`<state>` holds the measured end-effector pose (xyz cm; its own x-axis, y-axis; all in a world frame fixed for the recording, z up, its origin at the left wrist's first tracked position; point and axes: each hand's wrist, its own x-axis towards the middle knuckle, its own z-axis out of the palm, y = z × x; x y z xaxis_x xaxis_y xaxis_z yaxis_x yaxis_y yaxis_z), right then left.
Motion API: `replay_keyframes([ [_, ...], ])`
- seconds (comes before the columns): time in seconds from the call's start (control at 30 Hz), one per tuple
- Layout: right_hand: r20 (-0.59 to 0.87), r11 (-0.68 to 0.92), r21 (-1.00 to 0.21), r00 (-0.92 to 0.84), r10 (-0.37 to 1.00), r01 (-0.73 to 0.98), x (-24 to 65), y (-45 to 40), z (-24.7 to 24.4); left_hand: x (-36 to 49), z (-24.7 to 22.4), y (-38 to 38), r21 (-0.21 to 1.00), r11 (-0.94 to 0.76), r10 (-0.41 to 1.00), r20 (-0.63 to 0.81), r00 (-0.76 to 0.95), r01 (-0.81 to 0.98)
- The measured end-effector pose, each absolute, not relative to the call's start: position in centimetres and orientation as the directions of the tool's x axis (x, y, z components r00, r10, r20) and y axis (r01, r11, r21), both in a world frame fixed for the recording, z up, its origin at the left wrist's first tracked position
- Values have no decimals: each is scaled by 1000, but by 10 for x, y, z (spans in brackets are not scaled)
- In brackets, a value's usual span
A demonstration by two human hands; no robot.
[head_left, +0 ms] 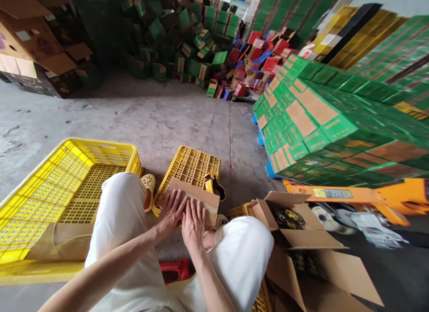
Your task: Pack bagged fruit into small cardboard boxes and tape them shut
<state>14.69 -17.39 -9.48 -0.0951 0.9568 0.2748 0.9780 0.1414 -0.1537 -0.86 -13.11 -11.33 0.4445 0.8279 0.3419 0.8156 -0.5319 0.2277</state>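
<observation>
My left hand (171, 212) and my right hand (193, 222) lie flat, side by side, fingers spread, on a plain brown cardboard box (204, 198). The box rests on a small overturned yellow plastic crate (187, 165) between my knees. My legs in white trousers frame the box on both sides. A yellow and black tape dispenser (213, 185) sits on the crate just behind the box's right end.
A large yellow mesh crate (50, 187) with brown paper in it stands at my left. An open carton (301, 240) of dark goods sits at my right, beside an orange pallet jack (362, 198). Stacked green boxes (335, 120) fill the right; loose boxes pile up behind.
</observation>
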Motion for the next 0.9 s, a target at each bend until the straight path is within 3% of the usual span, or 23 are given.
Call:
replay_keyframes([
  [0.23, 228, 174, -208, -126, 966, 963, 147, -172, -76, -17, -108, -127, 222, -544, 827, 303, 473, 809],
  [0.53, 256, -110, -179, 154, 954, 978, 191, -195, -92, -39, -98, -114, 351, -366, 926, 231, 299, 862],
  [0.7, 311, -132, -199, 190, 931, 971, 194, -193, -102, -29, -104, -108, 365, -276, 950, 244, 194, 889],
  [0.9, 319, -116, -156, 161, 934, 981, 194, -189, -98, -28, -107, -101, 353, -322, 940, 234, 250, 879],
])
